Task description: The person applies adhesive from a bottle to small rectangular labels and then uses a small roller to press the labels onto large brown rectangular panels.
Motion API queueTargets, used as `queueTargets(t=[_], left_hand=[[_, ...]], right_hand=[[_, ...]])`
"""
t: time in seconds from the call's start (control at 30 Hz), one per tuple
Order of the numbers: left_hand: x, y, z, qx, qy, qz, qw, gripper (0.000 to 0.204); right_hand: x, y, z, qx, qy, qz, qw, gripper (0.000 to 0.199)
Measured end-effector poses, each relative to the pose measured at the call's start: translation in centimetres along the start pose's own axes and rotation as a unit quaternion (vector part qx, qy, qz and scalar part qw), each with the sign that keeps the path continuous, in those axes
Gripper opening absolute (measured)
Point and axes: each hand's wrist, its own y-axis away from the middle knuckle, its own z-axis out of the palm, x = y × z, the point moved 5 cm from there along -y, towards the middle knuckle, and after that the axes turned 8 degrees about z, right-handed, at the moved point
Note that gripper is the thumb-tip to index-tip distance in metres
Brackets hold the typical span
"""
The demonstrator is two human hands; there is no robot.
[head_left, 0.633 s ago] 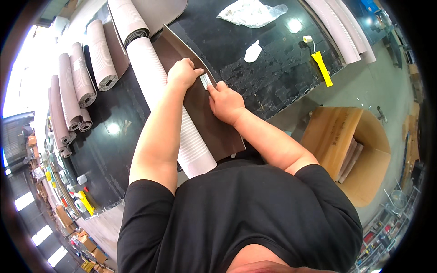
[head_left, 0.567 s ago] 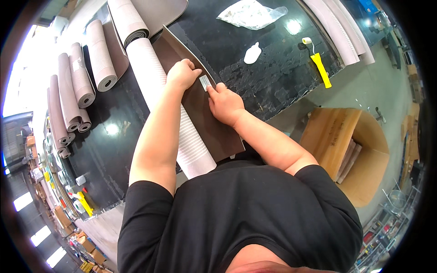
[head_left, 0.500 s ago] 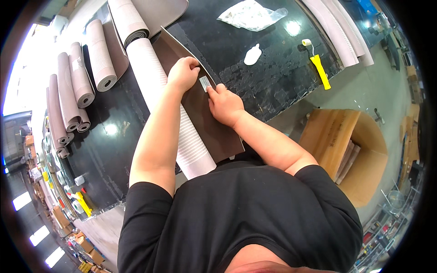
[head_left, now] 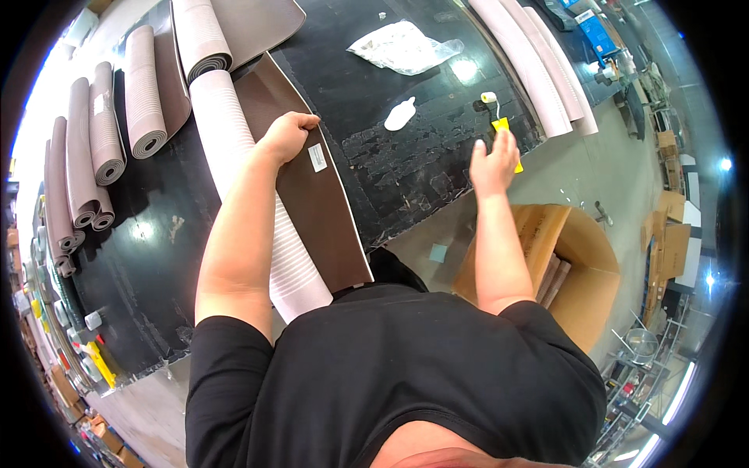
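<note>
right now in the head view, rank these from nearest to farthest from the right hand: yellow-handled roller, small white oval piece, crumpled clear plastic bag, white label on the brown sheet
1. Yellow-handled roller: at the right hand, by its fingertips.
2. Small white oval piece: left of the hand, on the black table.
3. Crumpled clear plastic bag and white label: too close to call; bag up-left, label far left by the left hand.

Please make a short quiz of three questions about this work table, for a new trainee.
1. True or false: the left hand rests on the brown sheet.
2. What is the right hand reaching to? A) the clear plastic bag B) the yellow-handled roller C) the cardboard box
3. What small thing is stuck on the brown sheet near the left hand?

Key: 1 true. 2 B. 3 A white label.
</note>
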Motion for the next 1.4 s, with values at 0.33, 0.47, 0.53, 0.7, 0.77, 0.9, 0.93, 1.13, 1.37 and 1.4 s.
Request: queueTargets(t=[0.33,0.47,0.53,0.7,0.77,0.9,0.93,1.13,1.37,1.4], left_hand=[[0.4,-1.3,-0.5,-0.092,-0.078,-0.012,0.993,0.049],[-1.4,-0.6,-0.9,-0.072,-0.007,-0.006,0.997,0.049],[-0.9,0.0,-0.9,-0.077,-0.004,-0.003,0.997,0.05],[-1.4,-1.4,-0.2,-0.09,0.124,-0.007,0.988,0.06],[-0.5,-1.4,-0.3,-0.101,0.157,-0.032,0.982,0.062],[0.9,0.3,-1.2,-0.088,0.222,-0.084,0.967,0.065],[0.7,0.5,-1.3,-0.091,0.228,-0.074,0.967,0.066],[-0.3,-0.2,-0.9,-0.091,0.182,-0.037,0.978,0.064],[-0.3,-0.3,-0.6,-0.088,0.171,-0.057,0.98,0.062],[0.0,-0.4,-0.5,-0.086,0.163,-0.051,0.982,0.062]], right_hand=[[7.2,-3.8,1.7,-0.213,0.123,0.124,0.961,0.037],[5.8,0.9,-3.9,-0.185,-0.159,0.232,0.941,0.028],[-0.7,5.6,-8.8,-0.223,-0.283,0.254,0.897,0.028],[-17.0,16.8,-12.6,-0.561,-0.532,0.233,0.59,0.061],[-19.5,19.1,-10.0,-0.604,-0.531,0.194,0.562,0.066],[-18.1,21.4,-4.0,-0.484,-0.423,0.137,0.754,0.065],[-18.1,21.3,-3.6,-0.431,-0.407,0.103,0.798,0.064],[-19.3,19.9,-2.8,-0.358,-0.278,-0.086,0.887,0.064],[-21.0,19.1,-1.9,-0.428,-0.08,-0.123,0.892,0.062],[-21.3,18.7,-2.2,-0.43,-0.075,-0.118,0.892,0.062]])
